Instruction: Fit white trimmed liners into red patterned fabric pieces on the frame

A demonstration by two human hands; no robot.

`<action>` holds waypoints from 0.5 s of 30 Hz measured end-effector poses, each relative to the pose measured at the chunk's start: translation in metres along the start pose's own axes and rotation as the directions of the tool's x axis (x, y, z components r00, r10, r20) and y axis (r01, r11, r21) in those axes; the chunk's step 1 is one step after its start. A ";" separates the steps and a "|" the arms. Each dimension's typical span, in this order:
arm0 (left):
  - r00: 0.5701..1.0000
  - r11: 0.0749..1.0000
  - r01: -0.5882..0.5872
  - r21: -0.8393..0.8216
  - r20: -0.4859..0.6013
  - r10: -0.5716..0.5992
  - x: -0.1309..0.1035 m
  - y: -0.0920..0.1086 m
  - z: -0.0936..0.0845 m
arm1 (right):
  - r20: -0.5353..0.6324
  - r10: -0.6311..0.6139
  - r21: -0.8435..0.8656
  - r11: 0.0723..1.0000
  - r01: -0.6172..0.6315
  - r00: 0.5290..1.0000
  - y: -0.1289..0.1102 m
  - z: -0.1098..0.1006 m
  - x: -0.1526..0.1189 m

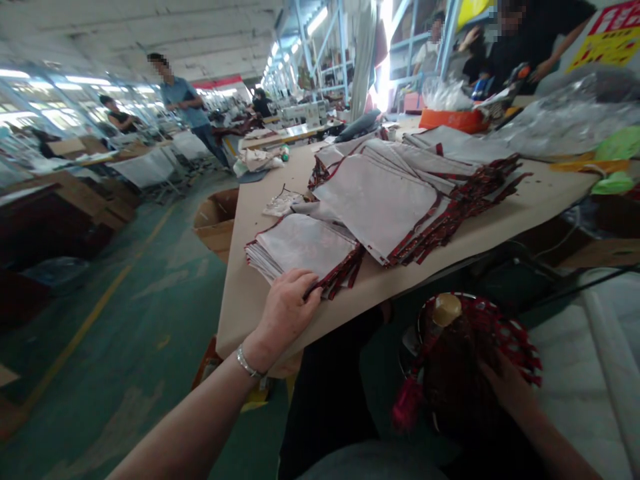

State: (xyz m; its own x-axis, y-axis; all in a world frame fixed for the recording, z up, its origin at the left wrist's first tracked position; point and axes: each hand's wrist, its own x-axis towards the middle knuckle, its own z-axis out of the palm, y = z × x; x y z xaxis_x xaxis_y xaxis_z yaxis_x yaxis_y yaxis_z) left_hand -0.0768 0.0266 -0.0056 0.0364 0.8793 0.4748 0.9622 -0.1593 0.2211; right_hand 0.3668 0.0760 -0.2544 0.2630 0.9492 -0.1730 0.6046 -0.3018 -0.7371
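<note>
- While your left hand (285, 308) rests on the near corner of the worktop (250, 293), its fingers (310, 280) lie pressed together and curl over the near edge of the small fabric stack (303, 250), touching it rather than pinching it.
- You wear a bracelet (249, 365) on that wrist, just below the worktop edge.
- Left of the worktop, on the floor, an open cardboard box (216, 220) stands close against its side.
- The small fabric stack, pale with dark red patterned trim, sits at the worktop's near left corner.
- Just right of it and partly overlapping it, the large fabric pile (400, 187) spreads across the middle of the worktop.
- Farther back on the worktop an orange tray (453, 120) stands near crumpled clear plastic (565, 120).
- Below the worktop's near edge, to the right, your right hand (507, 387) lies on a dark red bundle (460, 373) in your lap; I cannot tell whether its fingers are spread or closed, since they sink into the cloth.
</note>
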 end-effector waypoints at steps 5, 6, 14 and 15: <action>1.000 0.999 0.020 -0.027 0.011 -0.020 0.005 -0.001 0.000 | 0.056 -0.008 0.122 0.992 0.001 0.998 -0.024 -0.022 -0.010; 0.999 0.999 0.034 -0.030 0.013 -0.034 0.005 -0.002 0.001 | 0.065 -0.025 0.166 0.986 0.014 0.998 -0.033 -0.028 -0.016; 0.991 0.990 0.131 0.060 0.009 -0.131 0.017 -0.001 -0.014 | -0.281 -0.703 0.054 0.668 0.742 0.654 -0.179 -0.061 -0.091; 0.992 0.991 0.118 0.057 -0.052 -0.115 0.018 0.001 -0.018 | -0.265 -0.849 0.038 0.465 0.885 0.457 -0.206 -0.058 -0.100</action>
State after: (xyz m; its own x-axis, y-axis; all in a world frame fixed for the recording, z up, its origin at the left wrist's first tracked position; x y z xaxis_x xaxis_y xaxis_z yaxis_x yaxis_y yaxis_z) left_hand -0.0795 0.0340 0.0179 -0.0883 0.8672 0.4901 0.9737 -0.0287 0.2261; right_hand 0.2594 0.0384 -0.0470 -0.1935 0.6665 0.7200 0.4854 0.7028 -0.5201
